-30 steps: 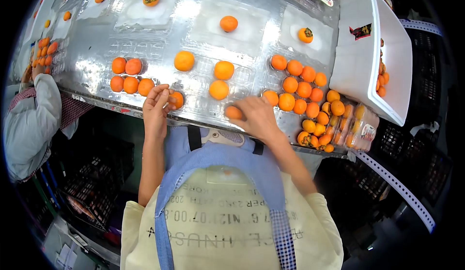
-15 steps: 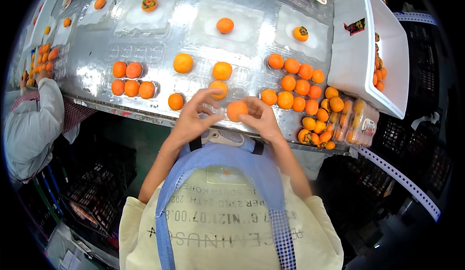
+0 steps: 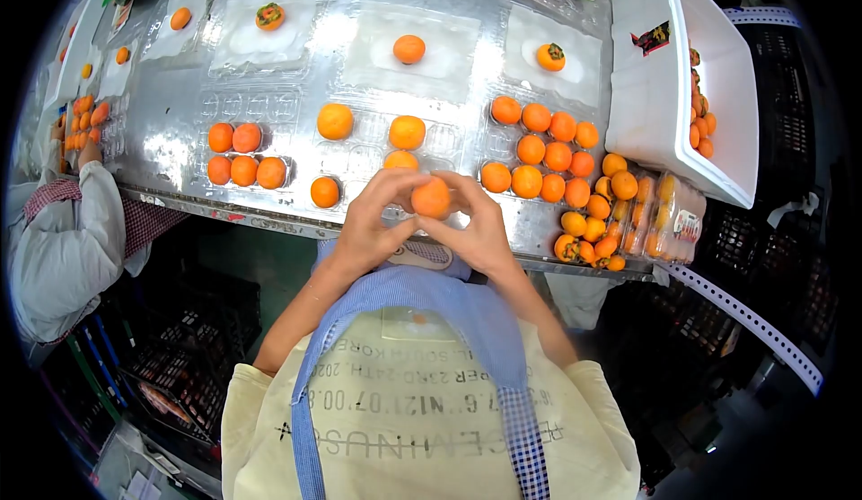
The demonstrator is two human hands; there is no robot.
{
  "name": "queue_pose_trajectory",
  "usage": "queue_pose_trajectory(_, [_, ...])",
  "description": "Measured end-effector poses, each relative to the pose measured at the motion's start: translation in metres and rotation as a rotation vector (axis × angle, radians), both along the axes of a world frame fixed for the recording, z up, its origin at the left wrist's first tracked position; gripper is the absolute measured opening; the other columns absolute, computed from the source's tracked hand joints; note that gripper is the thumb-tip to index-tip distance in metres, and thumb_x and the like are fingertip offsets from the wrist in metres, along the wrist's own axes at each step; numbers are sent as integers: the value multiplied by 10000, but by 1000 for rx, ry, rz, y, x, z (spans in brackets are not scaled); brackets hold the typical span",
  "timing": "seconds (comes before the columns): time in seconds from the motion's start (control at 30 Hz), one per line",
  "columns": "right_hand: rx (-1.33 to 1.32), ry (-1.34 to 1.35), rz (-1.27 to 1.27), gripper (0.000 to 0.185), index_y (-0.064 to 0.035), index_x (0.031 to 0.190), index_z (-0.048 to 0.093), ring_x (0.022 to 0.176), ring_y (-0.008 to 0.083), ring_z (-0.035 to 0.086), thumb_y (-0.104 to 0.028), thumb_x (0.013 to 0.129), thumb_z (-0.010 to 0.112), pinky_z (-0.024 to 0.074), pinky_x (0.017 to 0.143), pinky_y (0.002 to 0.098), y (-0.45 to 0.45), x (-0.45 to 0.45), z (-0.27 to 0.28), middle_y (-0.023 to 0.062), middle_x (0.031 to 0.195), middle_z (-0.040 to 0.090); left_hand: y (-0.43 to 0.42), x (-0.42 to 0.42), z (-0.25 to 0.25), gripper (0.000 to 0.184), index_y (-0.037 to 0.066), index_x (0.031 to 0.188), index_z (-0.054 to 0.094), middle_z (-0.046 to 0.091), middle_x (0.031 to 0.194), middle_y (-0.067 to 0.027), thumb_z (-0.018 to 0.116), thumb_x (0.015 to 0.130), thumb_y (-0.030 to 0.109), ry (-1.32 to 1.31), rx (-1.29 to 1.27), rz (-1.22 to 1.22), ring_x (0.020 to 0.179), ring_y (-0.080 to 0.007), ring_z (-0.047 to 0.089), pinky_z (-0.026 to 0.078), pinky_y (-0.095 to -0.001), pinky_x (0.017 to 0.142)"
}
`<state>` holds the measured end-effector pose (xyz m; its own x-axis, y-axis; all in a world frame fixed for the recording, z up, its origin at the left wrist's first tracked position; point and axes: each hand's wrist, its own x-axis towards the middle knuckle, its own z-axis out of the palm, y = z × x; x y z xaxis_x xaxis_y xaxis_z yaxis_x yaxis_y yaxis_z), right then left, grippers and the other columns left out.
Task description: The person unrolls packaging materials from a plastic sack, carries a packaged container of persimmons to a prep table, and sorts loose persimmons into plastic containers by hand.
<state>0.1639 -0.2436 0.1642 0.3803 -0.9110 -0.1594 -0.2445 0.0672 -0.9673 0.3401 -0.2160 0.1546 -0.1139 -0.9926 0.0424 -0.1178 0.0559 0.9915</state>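
Observation:
An orange persimmon (image 3: 431,197) is held up between my two hands at the table's front edge. My left hand (image 3: 381,220) curls around its left side, thumb and fingers closed on it. From the right, my right hand (image 3: 477,231) grips the same persimmon with thumb and fingers. Just beyond my hands is a clear moulded tray (image 3: 366,155) with a few persimmons in its hollows; one persimmon (image 3: 401,160) is partly hidden by my fingers. Left of my left hand sits a single persimmon (image 3: 325,192).
Clear trays of persimmons (image 3: 244,171) stand left and right (image 3: 558,156). At right are loose persimmons (image 3: 594,229), packed clear boxes (image 3: 673,222) and a white foam box (image 3: 648,96). Single persimmons (image 3: 409,49) lie on pads behind. A co-worker's sleeve (image 3: 76,231) is at left.
My left hand has closed in from the left onto the persimmon that my right hand held. The persimmon has come slightly up and left, and the view has shifted a little.

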Motion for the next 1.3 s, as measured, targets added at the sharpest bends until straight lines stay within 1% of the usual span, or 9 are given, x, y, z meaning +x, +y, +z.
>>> queue_pose_trajectory(0.13, [-27, 21, 4, 561, 24, 1220, 522, 907, 176, 637, -162, 743, 752, 519, 748, 285, -1, -1, -5, 146, 1087, 613, 1, -2, 4, 541, 41, 1196, 564, 537, 1140, -115, 715, 680, -18, -119, -16, 6, 944, -196, 581, 488, -288, 804])
queue_pose_trajectory(0.33, [381, -402, 24, 532, 32, 1325, 429, 1098, 186, 561, -153, 872, 638, 457, 924, 307, 0, -2, 0, 153, 1218, 557, -2, -3, 12, 591, 54, 1211, 569, 543, 1130, -109, 771, 656, 32, -144, -59, 31, 947, -191, 562, 468, -282, 785])
queue_pose_trajectory(0.43, [422, -413, 69, 510, 39, 1347, 396, 1168, 204, 514, -161, 917, 583, 416, 981, 318, -1, -6, -3, 151, 1239, 536, -3, -3, 11, 608, 60, 1210, 572, 548, 1119, -104, 796, 645, 68, -141, -75, 39, 957, -191, 556, 461, -285, 790])
queue_pose_trajectory(0.57, [356, -368, 46, 498, 37, 1339, 416, 998, 157, 571, -233, 941, 549, 463, 871, 294, -1, -6, -8, 127, 1146, 585, -3, 0, 9, 594, 29, 1229, 545, 551, 1113, -97, 782, 689, 93, -125, -30, -10, 963, -195, 555, 448, -291, 835])
queue_pose_trajectory(0.77, [278, -323, 26, 425, 29, 1261, 501, 758, 92, 549, -279, 969, 487, 465, 727, 253, -9, -9, -5, 79, 936, 649, -5, 4, 9, 487, -13, 1286, 437, 548, 1075, -89, 527, 909, 282, 925, 436, -8, 929, -220, 554, 450, -348, 830])
queue_pose_trajectory(0.87, [270, -293, 29, 363, 12, 1221, 534, 781, 91, 572, -247, 974, 469, 466, 736, 245, -11, -10, -8, 71, 930, 662, -3, 6, 8, 500, -3, 1267, 429, 542, 1021, -107, 354, 945, 373, 997, 479, -71, 880, -231, 547, 449, -358, 785])
queue_pose_trajectory(0.97, [292, -263, 26, 323, -1, 1187, 556, 780, 86, 564, -229, 970, 483, 466, 737, 240, -12, -7, -5, 63, 910, 660, -2, 8, -2, 492, -3, 1178, 471, 534, 932, -123, 279, 954, 391, 1115, 485, -148, 779, -225, 533, 447, -355, 719])
queue_pose_trajectory(1.17, [319, -234, 28, 288, -11, 1145, 583, 777, 82, 556, -220, 962, 507, 462, 739, 233, -10, -2, -8, 55, 897, 654, -3, 10, -6, 573, -9, 883, 532, 513, 663, -116, 192, 980, 441, 1067, 493, -164, 586, -206, 488, 424, -317, 604])
queue_pose_trajectory(1.3, [322, -204, 37, 279, -7, 1129, 590, 780, 81, 556, -216, 962, 507, 462, 740, 232, -10, 0, -9, 54, 894, 652, -3, 10, -10, 644, 0, 774, 530, 484, 577, -97, 154, 983, 480, 979, 527, -141, 517, -187, 460, 398, -284, 534])
